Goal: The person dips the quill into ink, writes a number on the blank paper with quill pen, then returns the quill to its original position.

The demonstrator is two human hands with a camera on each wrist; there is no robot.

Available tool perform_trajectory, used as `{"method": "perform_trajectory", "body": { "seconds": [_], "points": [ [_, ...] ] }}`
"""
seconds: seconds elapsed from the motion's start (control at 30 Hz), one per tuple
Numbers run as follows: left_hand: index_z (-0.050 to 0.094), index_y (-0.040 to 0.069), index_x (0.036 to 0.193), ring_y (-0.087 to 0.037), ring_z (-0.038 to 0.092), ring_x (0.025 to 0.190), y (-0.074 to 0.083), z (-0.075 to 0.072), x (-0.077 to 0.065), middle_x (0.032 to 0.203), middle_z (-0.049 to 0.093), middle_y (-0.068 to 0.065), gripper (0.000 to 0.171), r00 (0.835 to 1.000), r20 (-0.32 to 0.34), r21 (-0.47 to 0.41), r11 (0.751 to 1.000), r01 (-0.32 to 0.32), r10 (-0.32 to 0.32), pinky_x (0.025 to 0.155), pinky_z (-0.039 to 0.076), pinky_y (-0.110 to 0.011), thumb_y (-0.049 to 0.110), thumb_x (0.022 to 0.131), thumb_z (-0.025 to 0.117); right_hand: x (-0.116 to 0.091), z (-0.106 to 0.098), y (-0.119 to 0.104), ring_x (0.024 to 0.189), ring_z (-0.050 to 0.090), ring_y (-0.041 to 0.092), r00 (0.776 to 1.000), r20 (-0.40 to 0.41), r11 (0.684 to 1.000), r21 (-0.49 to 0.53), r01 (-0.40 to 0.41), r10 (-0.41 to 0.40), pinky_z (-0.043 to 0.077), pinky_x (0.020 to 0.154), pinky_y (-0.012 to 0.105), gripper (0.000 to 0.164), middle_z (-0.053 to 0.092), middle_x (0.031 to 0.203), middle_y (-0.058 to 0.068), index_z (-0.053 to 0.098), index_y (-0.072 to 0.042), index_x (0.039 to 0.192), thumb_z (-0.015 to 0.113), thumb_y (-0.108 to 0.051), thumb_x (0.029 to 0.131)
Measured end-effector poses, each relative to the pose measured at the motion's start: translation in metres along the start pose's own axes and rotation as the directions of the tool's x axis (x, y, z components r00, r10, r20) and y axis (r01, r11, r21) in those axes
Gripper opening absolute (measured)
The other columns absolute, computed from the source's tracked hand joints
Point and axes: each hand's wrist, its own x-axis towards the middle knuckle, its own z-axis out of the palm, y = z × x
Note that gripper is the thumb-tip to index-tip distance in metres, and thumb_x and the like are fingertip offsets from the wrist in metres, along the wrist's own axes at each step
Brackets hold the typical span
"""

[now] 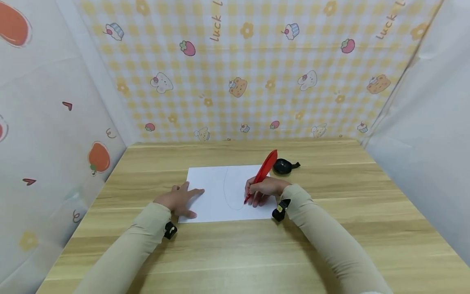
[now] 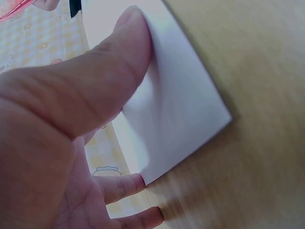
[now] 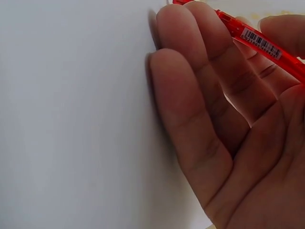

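Note:
A white sheet of paper [image 1: 211, 204] lies on the wooden table, with a thin U-shaped curved line drawn on it. My left hand [image 1: 179, 200] rests spread over the sheet's left edge, thumb and fingers touching paper and table. In the left wrist view, the thumb [image 2: 136, 52] lies on the paper [image 2: 178, 114] near a corner. My right hand [image 1: 265, 190] grips a red feather-shaped pen [image 1: 266, 166], its tip at the right end of the line. The right wrist view shows the pen's red barrel [image 3: 257, 42] with a barcode label, and fingers resting along the paper.
A small black round object with a short tail [image 1: 282, 166] sits just beyond the sheet's upper right corner. The wooden table [image 1: 227, 253] meets a yellow checked patterned backdrop [image 1: 253, 110] behind, with pale sheets at both sides. Black wrist cameras [image 1: 170, 230] are strapped under the sleeves.

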Motion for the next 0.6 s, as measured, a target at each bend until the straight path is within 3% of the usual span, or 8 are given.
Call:
{"method": "perform_trajectory", "body": {
  "seconds": [0.6],
  "points": [
    [0.037,0.024,0.151,-0.054,0.024,0.132,0.0012,-0.0013,-0.0006,0.155,0.010,-0.031,0.082,1.000,0.010,0.009,1.000,0.013,-0.013,0.085,0.042,-0.067,0.038,0.081,0.078,0.0000,-0.0010,-0.0055,0.070,0.069,0.027,1.000,0.013,1.000,-0.005,-0.015,0.015,0.055,0.061,0.036,0.014,0.070,0.085,0.016,0.063,-0.005,0.094,0.051,-0.011,0.089]
  ]
}}
